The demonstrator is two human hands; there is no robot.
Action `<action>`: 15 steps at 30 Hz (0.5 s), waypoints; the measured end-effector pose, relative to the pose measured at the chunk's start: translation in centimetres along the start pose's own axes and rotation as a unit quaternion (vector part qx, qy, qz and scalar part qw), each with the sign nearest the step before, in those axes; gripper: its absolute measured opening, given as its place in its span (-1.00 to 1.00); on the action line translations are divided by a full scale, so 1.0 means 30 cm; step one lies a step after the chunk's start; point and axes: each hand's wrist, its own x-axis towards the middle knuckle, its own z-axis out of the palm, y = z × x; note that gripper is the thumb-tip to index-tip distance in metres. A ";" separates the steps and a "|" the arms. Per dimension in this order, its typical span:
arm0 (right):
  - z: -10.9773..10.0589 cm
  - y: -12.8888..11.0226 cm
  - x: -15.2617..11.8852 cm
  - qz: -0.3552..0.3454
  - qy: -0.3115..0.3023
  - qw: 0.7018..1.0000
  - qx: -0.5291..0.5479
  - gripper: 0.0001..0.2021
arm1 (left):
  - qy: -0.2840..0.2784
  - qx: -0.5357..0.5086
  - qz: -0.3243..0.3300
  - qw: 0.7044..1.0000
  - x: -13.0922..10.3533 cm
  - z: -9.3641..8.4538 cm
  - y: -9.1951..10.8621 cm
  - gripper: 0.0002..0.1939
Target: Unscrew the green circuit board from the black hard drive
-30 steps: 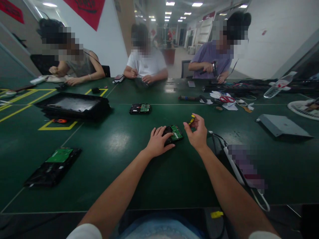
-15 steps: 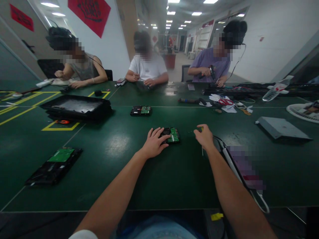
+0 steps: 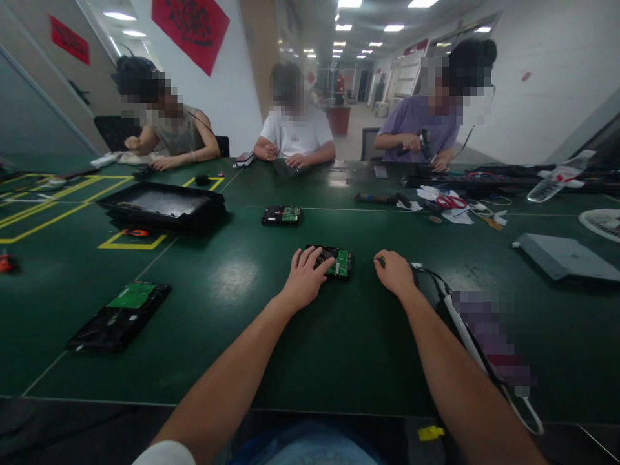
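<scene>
A hard drive with a green circuit board (image 3: 341, 263) lies on the green table (image 3: 310, 349) in front of me. My left hand (image 3: 306, 279) rests on its left part with the fingers spread. To the right of the drive, my right hand (image 3: 394, 272) is closed around a small tool with a yellow handle (image 3: 382, 260), mostly hidden by the fingers. A second drive (image 3: 281, 215) lies farther back. At the left is a larger black device with a green board (image 3: 119, 315).
Black trays (image 3: 165, 205) sit at the back left. A phone (image 3: 491, 336) with cables lies beside my right forearm. Farther right are a grey metal box (image 3: 569, 258) and a plastic bottle (image 3: 560, 175). Three people sit across the table.
The view has shifted, so the scene appears farther right. The tool's thin shaft, seen below my right hand before, no longer shows. My left hand remains on the drive.
</scene>
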 end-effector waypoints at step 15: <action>0.014 -0.245 -0.052 -0.156 -0.001 0.984 0.082 -0.87 | -0.021 -0.059 -0.057 0.996 -0.012 -0.008 0.193 -0.57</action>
